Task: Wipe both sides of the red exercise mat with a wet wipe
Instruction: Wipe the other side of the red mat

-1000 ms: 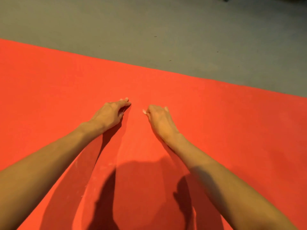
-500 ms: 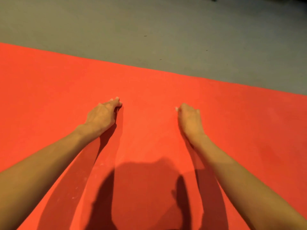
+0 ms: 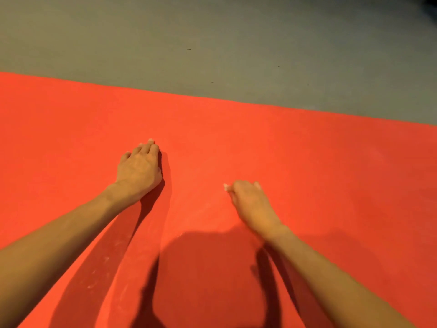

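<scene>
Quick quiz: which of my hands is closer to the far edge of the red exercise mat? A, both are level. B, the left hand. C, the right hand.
B: the left hand lies farther up the red exercise mat, nearer its edge by the grey floor, than the right hand.

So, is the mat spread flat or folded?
Spread flat: the red mat lies smooth on the grey floor; no fold in view.

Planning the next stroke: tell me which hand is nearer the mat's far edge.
Left. The left hand lies farther up the mat, closer to its far edge; the right hand sits lower, nearer the person.
</scene>
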